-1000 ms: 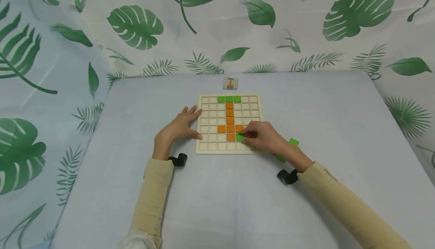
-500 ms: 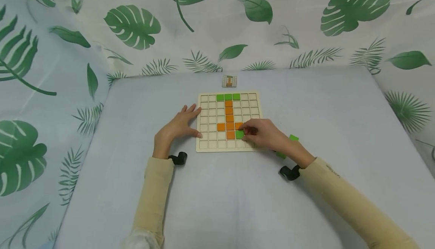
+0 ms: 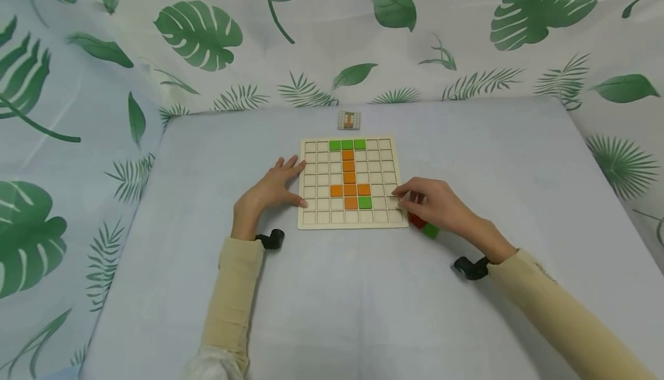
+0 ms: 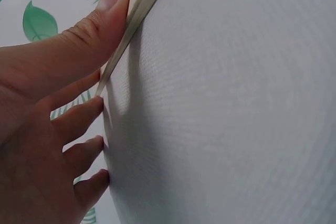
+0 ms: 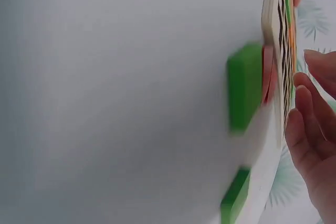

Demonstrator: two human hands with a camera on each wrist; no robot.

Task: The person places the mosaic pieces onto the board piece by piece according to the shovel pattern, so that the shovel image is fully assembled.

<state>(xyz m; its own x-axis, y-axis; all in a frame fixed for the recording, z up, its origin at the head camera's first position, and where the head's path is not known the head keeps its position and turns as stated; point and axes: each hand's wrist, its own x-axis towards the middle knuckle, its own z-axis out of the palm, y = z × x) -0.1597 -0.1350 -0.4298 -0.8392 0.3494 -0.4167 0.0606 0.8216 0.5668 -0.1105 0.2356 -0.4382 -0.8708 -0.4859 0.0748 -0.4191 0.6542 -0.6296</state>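
Note:
A pale wooden grid board [image 3: 315, 217] lies flat on the table. Three green tiles [image 3: 347, 145] fill cells of its far row, and several orange tiles [image 3: 350, 178] form a column with a short crossbar. Beside the lowest orange tile sits one green tile [image 3: 365, 202], flush in its cell. My left hand [image 3: 267, 192] spreads its fingers along the board's left edge, the thumb [image 4: 100, 27] resting on the rim. Over the right edge hovers my right hand [image 3: 438, 204], thumb and fingertips apart, nothing between them.
A small pattern card [image 3: 349, 120] lies beyond the board. Beneath the right hand, a red tile [image 3: 417, 221] and a green tile [image 3: 431, 230] lie against the board's right corner. Another loose green tile [image 5: 235, 198] shows in the right wrist view.
My right hand has let go of the green tile, leaving it in its cell, and has moved right to the board's edge. My left hand stays at the left edge.

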